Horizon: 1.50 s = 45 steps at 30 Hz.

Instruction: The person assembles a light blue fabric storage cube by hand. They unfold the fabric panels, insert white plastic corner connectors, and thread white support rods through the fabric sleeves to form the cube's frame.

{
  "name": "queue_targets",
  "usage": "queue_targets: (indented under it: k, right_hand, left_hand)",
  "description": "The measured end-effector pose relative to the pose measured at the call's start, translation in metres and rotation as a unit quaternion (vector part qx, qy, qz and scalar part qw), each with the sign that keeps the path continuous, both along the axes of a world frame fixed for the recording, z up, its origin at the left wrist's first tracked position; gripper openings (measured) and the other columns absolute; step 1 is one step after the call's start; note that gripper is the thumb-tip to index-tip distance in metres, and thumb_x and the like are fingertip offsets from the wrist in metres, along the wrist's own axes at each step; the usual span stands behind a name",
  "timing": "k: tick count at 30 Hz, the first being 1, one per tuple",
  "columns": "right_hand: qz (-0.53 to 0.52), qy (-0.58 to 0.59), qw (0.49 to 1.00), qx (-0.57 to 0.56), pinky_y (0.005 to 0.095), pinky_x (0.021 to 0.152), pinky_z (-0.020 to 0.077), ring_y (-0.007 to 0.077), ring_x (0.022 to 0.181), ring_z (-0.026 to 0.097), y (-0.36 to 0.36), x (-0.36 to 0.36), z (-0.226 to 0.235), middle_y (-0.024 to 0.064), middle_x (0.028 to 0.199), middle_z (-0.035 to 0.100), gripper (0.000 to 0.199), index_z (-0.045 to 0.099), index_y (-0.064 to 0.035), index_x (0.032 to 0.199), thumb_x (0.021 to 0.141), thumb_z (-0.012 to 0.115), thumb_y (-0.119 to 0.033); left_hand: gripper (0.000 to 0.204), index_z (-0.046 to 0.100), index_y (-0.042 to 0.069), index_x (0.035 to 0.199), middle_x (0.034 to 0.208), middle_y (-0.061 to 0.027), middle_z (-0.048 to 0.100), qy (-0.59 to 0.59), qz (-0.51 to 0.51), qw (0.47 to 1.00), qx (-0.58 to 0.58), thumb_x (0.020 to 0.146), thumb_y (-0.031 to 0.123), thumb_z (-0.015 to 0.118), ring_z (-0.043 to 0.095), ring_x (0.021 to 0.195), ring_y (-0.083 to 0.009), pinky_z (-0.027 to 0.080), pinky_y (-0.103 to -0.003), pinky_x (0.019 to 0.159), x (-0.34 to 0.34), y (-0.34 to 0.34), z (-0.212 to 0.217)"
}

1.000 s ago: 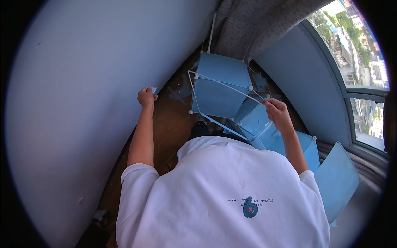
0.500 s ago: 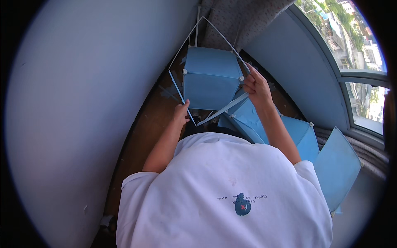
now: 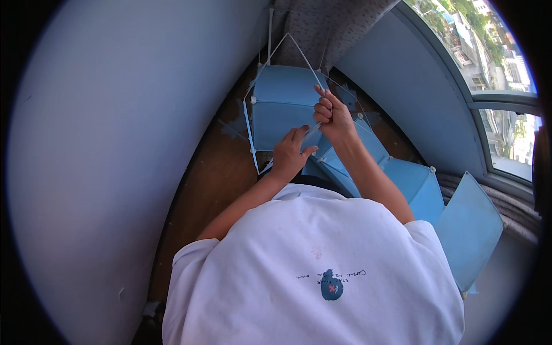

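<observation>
The left hand point(image 3: 292, 154) pinches a clear panel point(image 3: 313, 133) by its lower edge, fingers narrow around it, while the right hand point(image 3: 332, 115) at one o'clock from it is closed in a fist over the same panel's upper edge. The panel stands against the front of a blue cube frame point(image 3: 284, 109) of thin panels joined by white corner connectors point(image 3: 253, 100) and wire edges.

The panel may slip out of its connector, I judge, if the two hands press unevenly, since it is thin and flexes. A hard push could also pop the neighbouring blue panels loose, because the whole frame looks light and only clipped together. The wire edge near the knuckles might pinch a finger.

More blue cubes point(image 3: 411, 184) lie at four o'clock from the hands, and a loose blue panel point(image 3: 471, 230) leans further out at four o'clock beside the window point(image 3: 494, 63). All of this rests on a brown wooden floor point(image 3: 201, 195). A pale wall point(image 3: 115, 144) fills the nine o'clock side, and a patterned curtain point(image 3: 322, 29) hangs at twelve o'clock. The person wears a white shirt point(image 3: 310, 270).
</observation>
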State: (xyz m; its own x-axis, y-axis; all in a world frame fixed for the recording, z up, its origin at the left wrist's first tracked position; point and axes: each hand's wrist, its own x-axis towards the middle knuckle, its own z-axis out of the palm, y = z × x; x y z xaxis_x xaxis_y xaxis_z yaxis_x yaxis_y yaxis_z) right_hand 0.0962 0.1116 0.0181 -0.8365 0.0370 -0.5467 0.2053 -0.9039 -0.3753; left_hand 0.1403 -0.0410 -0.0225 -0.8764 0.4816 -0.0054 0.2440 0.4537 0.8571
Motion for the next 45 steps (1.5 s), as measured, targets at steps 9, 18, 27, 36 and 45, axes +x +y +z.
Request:
queue_targets:
  k: [9,18,27,36,45]
  right_hand:
    - [-0.034,-0.033,0.998,0.032,0.0180,0.038,0.0198,0.0040,0.047,0.028,0.026,0.007,-0.002,-0.0042,0.059,0.033,0.022,0.046,-0.0011,0.110,0.095,0.039,-0.016]
    - [0.013,0.064,0.993,0.098,0.0162,0.036,0.0205,0.0009,0.043,0.027,0.061,0.022,0.038,-0.0054,0.056,0.031,0.029,0.047,0.0018,0.115,0.094,0.041,-0.017]
    - [0.064,0.066,0.991,0.099,0.0156,0.032,0.0203,0.0014,0.039,0.027,0.048,0.055,0.072,-0.0039,0.052,0.032,0.032,0.048,0.0039,0.117,0.093,0.043,-0.018]
    - [0.088,0.101,0.987,0.093,0.0150,0.032,0.0203,0.0012,0.039,0.026,0.054,0.078,0.073,-0.0047,0.052,0.029,0.033,0.048,0.0034,0.117,0.094,0.040,-0.018]
    - [0.103,0.039,0.990,0.087,0.0153,0.033,0.0223,0.0025,0.039,0.027,0.064,0.099,0.057,-0.0040,0.051,0.030,0.030,0.055,0.0020,0.108,0.095,0.040,-0.020]
  left_hand:
    - [0.016,0.059,0.003,0.101,0.066,-0.0059,0.058,-0.082,0.245,0.954,0.149,0.089,0.010,0.050,0.057,0.051,-0.0138,0.044,-0.027,0.047,-0.022,-0.048,-0.003]
    - [0.050,0.044,0.001,0.122,0.094,-0.0174,0.059,-0.088,0.396,0.899,-0.167,0.088,0.037,0.050,0.058,0.086,-0.0288,0.044,-0.036,0.076,-0.043,-0.175,-0.113]
    - [0.059,0.043,-0.002,0.121,0.105,-0.0153,0.056,-0.345,0.369,0.856,0.112,0.084,0.041,0.057,0.057,0.090,-0.0229,0.048,-0.032,0.070,-0.075,-0.109,-0.153]
    - [0.023,0.054,-0.001,0.096,0.072,-0.0096,0.058,-0.379,0.445,0.752,0.305,0.092,0.019,0.044,0.056,0.052,-0.0175,0.047,-0.030,0.046,-0.109,-0.119,-0.133]
    - [0.025,0.054,0.000,0.088,0.062,-0.0083,0.057,-0.304,0.384,0.866,0.102,0.089,0.025,0.052,0.055,0.047,-0.0175,0.049,-0.031,0.044,-0.107,-0.150,-0.152]
